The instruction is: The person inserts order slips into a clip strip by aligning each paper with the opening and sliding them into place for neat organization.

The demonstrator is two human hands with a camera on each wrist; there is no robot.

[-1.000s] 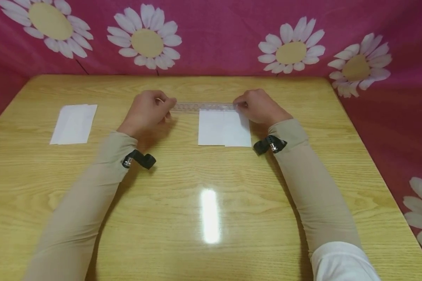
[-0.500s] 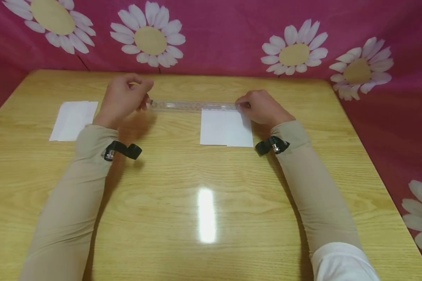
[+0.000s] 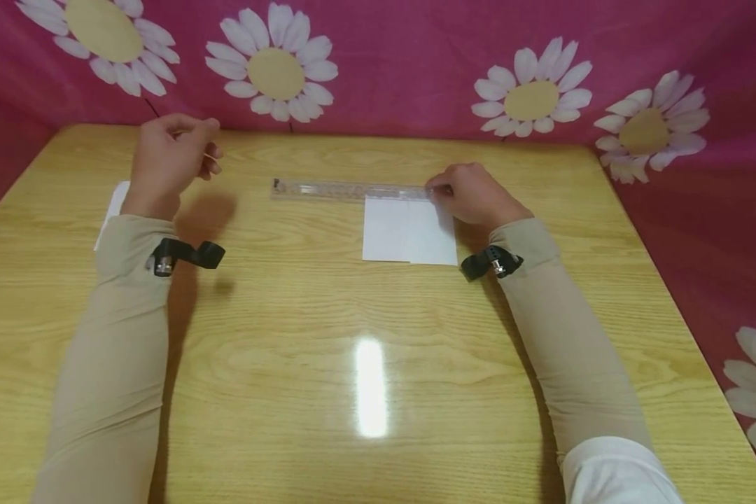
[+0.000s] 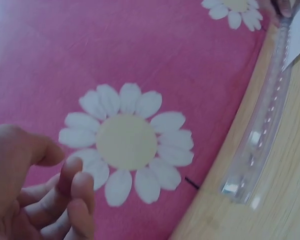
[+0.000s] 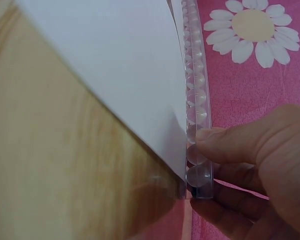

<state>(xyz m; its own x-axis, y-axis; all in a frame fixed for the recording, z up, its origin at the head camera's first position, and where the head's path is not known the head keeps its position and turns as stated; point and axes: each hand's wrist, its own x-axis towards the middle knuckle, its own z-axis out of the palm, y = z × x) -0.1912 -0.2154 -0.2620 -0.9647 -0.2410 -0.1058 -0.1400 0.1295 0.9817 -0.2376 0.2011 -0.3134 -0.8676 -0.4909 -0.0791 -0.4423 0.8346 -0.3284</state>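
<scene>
My right hand [image 3: 475,192] pinches the right end of a long clear plastic strip [image 3: 327,190] with thumb and fingers. Round, bead-like shapes line the strip in the right wrist view. White paper [image 3: 409,231], apparently two sheets side by side, lies against the strip's near edge by that hand. My left hand [image 3: 170,154] is raised over the table's far left part, apart from the strip's left end, its fingers loosely curled with nothing between them. More white paper [image 3: 108,213] lies at the left, mostly hidden behind the left hand and sleeve.
The wood-grain table [image 3: 277,336] ends at a pink cloth [image 3: 384,63] printed with white flowers, which hangs along the back and right side. A bright light reflection shows on the tabletop's near middle. Each wrist wears a black strap.
My left hand has released the strip's left end and moved left and up, now covering much of the left paper. My right hand keeps its pinch on the strip, nearly in place.
</scene>
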